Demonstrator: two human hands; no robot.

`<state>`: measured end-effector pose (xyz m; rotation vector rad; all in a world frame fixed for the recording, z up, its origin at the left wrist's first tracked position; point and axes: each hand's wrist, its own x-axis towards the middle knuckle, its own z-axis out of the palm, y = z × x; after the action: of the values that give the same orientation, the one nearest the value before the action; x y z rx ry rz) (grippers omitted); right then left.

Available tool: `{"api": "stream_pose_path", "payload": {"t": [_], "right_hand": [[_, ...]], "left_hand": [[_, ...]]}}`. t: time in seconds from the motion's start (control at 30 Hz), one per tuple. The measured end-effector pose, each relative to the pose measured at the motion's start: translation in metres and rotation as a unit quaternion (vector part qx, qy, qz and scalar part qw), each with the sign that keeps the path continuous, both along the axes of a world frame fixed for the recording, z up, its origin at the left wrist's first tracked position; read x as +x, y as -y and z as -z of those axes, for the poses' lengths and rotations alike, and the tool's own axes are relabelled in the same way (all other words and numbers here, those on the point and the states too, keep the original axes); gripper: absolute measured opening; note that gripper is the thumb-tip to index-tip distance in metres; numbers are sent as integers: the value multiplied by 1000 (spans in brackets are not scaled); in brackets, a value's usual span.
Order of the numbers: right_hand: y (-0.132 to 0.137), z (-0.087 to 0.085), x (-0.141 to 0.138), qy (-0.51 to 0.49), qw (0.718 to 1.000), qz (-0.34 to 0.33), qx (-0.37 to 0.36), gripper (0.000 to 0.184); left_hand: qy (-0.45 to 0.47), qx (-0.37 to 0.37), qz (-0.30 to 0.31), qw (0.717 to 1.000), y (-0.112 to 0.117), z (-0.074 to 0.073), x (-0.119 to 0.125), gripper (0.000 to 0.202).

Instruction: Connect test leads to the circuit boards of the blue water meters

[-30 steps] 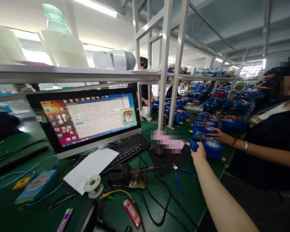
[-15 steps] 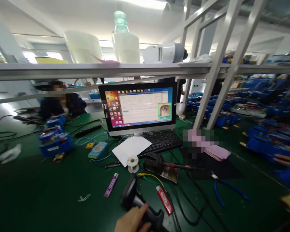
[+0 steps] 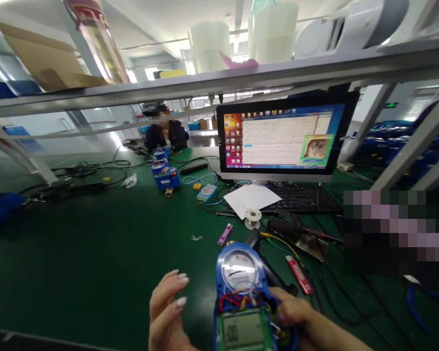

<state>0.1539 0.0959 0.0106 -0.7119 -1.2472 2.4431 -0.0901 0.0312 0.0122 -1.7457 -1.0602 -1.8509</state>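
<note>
A blue water meter [image 3: 240, 268] with a round glass dial, exposed coloured wires and a small LCD on a green circuit board [image 3: 243, 331] is held up near the bottom middle. My right hand [image 3: 294, 312] grips its right side. To the left of the meter is my left hand [image 3: 170, 312], fingers apart and curved, touching nothing. Partly hidden behind the meter, a black handheld scanner [image 3: 274, 275] lies on the green table. A red lighter-sized packet [image 3: 299, 275] lies right of it, and a purple one [image 3: 225, 234] beyond it.
A monitor [image 3: 278, 141] and a keyboard [image 3: 303, 199] stand at the back, with white paper [image 3: 252, 199] and a solder spool [image 3: 252, 218] in front. A soldering iron [image 3: 320, 234] rests right. More blue meters [image 3: 167, 178] stand far left, near a seated person [image 3: 164, 131]. A shelf [image 3: 190, 80] crosses overhead.
My left hand has let go of the scanner and opened. My right hand has brought a blue water meter from the right to the middle. The view has turned left.
</note>
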Motion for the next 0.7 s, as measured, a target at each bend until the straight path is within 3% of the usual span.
{"api": "stream_pose_path", "payload": {"t": [0.13,0.2,0.3,0.4,0.47,0.57,0.63,0.7], "right_hand": [[-19,11,-75,84,984,-144,64,51],[-37,16,-97,112,970,-201,82,45],[-64,8,-109,168,937,-264,155,35],[-83,-18,-98,237,895,-228,301,37],[-90,-38,-78,304,848,-148,408,43],[-98,-54,-42,460,726,-17,511,39],[-102,-48,-24,556,637,22,534,37],[-106,-33,-15,611,578,15,540,34]], "left_hand": [[-45,-184,-18,982,24,23,-35,96],[-40,-225,-38,973,30,31,-39,103],[-89,-238,-22,967,31,39,-36,102],[-162,-228,-43,959,27,44,-26,100],[-181,-214,-98,955,23,48,-14,103],[-160,-190,-195,949,18,54,7,104],[-143,-186,-244,941,15,57,19,103],[-135,-197,-267,934,13,58,25,103]]}}
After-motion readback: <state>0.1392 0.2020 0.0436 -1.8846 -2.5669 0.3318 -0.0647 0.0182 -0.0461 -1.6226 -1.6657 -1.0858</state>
